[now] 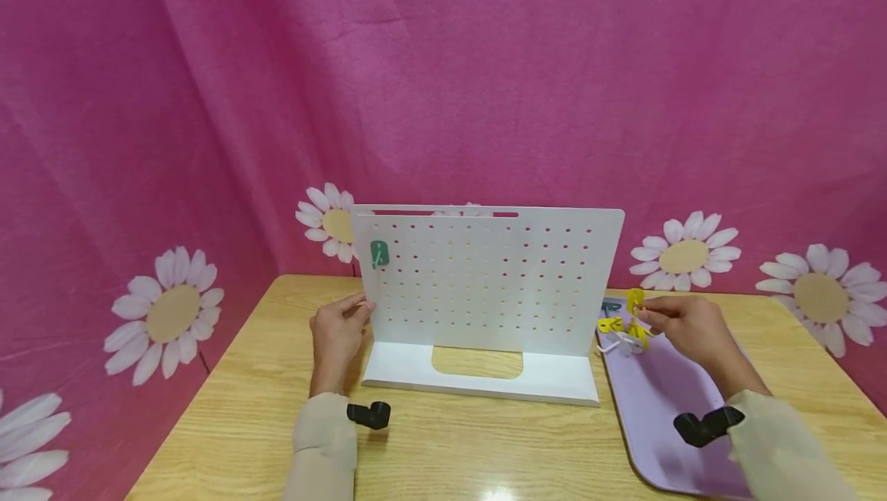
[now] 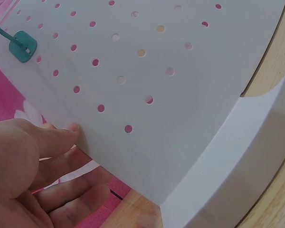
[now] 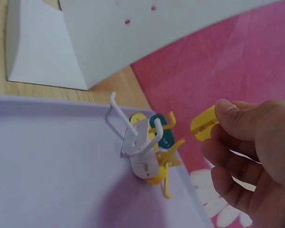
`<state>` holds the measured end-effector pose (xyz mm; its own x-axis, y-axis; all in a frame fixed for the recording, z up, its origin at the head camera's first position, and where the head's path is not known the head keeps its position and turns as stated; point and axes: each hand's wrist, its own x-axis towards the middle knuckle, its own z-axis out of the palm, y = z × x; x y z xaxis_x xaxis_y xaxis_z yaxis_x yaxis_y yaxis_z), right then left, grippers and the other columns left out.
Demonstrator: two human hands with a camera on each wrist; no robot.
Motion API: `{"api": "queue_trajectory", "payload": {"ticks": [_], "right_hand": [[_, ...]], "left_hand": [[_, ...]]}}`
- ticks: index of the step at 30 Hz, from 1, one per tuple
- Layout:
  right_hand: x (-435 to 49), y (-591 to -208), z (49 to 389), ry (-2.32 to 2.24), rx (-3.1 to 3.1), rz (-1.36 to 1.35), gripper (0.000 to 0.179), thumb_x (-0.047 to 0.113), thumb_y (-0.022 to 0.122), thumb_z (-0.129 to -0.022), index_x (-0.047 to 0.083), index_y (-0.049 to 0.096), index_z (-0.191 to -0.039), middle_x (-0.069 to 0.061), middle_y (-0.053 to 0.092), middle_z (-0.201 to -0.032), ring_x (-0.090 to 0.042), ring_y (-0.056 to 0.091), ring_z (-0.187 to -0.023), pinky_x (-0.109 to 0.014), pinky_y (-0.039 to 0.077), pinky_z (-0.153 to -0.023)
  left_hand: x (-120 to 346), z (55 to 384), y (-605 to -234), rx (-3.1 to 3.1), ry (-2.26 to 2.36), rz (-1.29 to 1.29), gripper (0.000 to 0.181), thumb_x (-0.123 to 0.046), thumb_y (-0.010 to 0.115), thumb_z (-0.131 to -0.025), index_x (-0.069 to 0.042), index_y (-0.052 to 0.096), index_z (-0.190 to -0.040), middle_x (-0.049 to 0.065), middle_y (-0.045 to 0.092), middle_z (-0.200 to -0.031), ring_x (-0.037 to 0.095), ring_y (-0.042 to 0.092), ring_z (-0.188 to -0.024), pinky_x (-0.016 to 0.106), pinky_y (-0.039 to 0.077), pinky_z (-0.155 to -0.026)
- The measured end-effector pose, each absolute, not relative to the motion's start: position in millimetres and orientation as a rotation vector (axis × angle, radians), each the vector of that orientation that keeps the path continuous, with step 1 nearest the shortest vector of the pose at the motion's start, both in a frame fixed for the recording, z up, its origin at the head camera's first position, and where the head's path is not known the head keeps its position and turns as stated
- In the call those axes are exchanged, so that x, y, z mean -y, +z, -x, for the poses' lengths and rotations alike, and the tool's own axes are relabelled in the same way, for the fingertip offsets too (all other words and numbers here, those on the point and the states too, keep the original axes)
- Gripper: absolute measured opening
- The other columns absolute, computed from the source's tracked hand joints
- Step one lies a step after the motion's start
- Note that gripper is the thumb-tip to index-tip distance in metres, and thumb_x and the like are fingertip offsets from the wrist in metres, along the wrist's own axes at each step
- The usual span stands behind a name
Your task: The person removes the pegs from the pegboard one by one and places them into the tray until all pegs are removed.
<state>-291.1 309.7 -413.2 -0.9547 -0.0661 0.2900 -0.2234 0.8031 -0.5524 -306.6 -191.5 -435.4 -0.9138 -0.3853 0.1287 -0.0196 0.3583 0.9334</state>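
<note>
A white pegboard (image 1: 478, 285) stands upright on its base, with one green hook (image 1: 379, 252) fixed near its upper left corner. My left hand (image 1: 339, 333) holds the board's left edge. In the left wrist view the thumb (image 2: 66, 135) lies on the front face and the index finger goes behind the edge. Between thumb and fingertips my right hand (image 1: 689, 325) pinches a yellow pegboard hook (image 3: 205, 123), raised above the tray's far end. Below it lie white hooks (image 3: 145, 147), more yellow hooks (image 3: 168, 156) and a green hook (image 3: 165, 133), heaped together.
The purple tray (image 1: 665, 409) lies on the wooden table (image 1: 443, 447), just right of the board's base. Behind the table hangs a pink cloth (image 1: 485, 85) with white daisies. The board's base (image 1: 478, 385) has a cutout at its middle.
</note>
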Motion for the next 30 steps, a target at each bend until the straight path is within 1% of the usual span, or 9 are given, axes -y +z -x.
{"api": "queue_trajectory", "payload": {"ticks": [4, 9, 11, 17, 22, 26, 30], "right_hand": [[-311.8, -419.2, 301.7, 0.954, 2.77, -0.153, 0.027, 0.013, 0.071, -0.094, -0.007, 0.072, -0.112, -0.014, 0.073, -0.087, -0.029, 0.067, -0.074, -0.033, 0.048, -0.056], [-313.6, -429.4, 310.9, 1.054, 2.803, -0.092, 0.031, 0.014, 0.071, -0.094, -0.011, 0.07, -0.113, -0.017, 0.072, -0.088, -0.026, 0.067, -0.072, -0.03, 0.049, -0.054], [-313.3, -432.8, 312.9, 1.071, 2.814, -0.07, 0.033, 0.015, 0.071, -0.094, -0.011, 0.069, -0.114, -0.018, 0.072, -0.088, -0.025, 0.067, -0.072, -0.03, 0.049, -0.055], [-314.3, -437.9, 316.2, 1.062, 2.865, -0.002, 0.038, 0.019, 0.07, -0.095, -0.011, 0.067, -0.118, -0.016, 0.072, -0.086, -0.025, 0.065, -0.073, -0.034, 0.048, -0.058], [-317.7, -438.4, 316.6, 1.069, 2.905, 0.049, 0.042, 0.023, 0.066, -0.098, -0.011, 0.064, -0.123, -0.017, 0.072, -0.093, -0.026, 0.066, -0.077, -0.034, 0.049, -0.062], [-319.9, -433.9, 314.3, 1.055, 2.882, 0.007, 0.044, 0.025, 0.065, -0.099, -0.011, 0.063, -0.124, -0.02, 0.072, -0.095, -0.028, 0.069, -0.077, -0.035, 0.049, -0.061], [-318.6, -425.1, 308.8, 0.992, 2.85, -0.045, 0.044, 0.028, 0.066, -0.099, -0.009, 0.064, -0.123, -0.019, 0.072, -0.093, -0.028, 0.068, -0.077, -0.035, 0.048, -0.06]], "left_hand": [[191.6, 307.1, -435.5, 2.289, -1.574, -0.343, 0.029, -0.015, 0.074, -0.093, -0.008, 0.074, -0.121, 0.014, 0.072, -0.11, 0.024, 0.069, -0.087, 0.032, 0.059, -0.07], [192.8, 308.4, -435.6, 2.264, -1.529, -0.285, 0.027, -0.014, 0.076, -0.091, -0.005, 0.075, -0.117, 0.015, 0.074, -0.1, 0.022, 0.07, -0.08, 0.025, 0.056, -0.061], [193.2, 308.8, -435.5, 2.262, -1.513, -0.268, 0.026, -0.014, 0.076, -0.091, -0.005, 0.076, -0.115, 0.015, 0.074, -0.096, 0.022, 0.07, -0.078, 0.024, 0.055, -0.058], [193.5, 308.3, -436.1, 2.282, -1.523, -0.302, 0.027, -0.016, 0.076, -0.091, -0.007, 0.076, -0.116, 0.014, 0.074, -0.098, 0.021, 0.07, -0.079, 0.026, 0.055, -0.06], [193.6, 308.0, -436.5, 2.289, -1.533, -0.31, 0.027, -0.017, 0.076, -0.091, -0.007, 0.076, -0.116, 0.013, 0.074, -0.099, 0.02, 0.069, -0.079, 0.026, 0.056, -0.061], [194.1, 307.6, -437.2, 2.285, -1.521, -0.303, 0.026, -0.016, 0.077, -0.091, -0.007, 0.076, -0.115, 0.013, 0.074, -0.097, 0.02, 0.069, -0.078, 0.025, 0.055, -0.06], [193.7, 307.2, -436.8, 2.28, -1.516, -0.29, 0.026, -0.016, 0.077, -0.091, -0.006, 0.076, -0.115, 0.014, 0.074, -0.096, 0.02, 0.069, -0.077, 0.024, 0.055, -0.059]]}}
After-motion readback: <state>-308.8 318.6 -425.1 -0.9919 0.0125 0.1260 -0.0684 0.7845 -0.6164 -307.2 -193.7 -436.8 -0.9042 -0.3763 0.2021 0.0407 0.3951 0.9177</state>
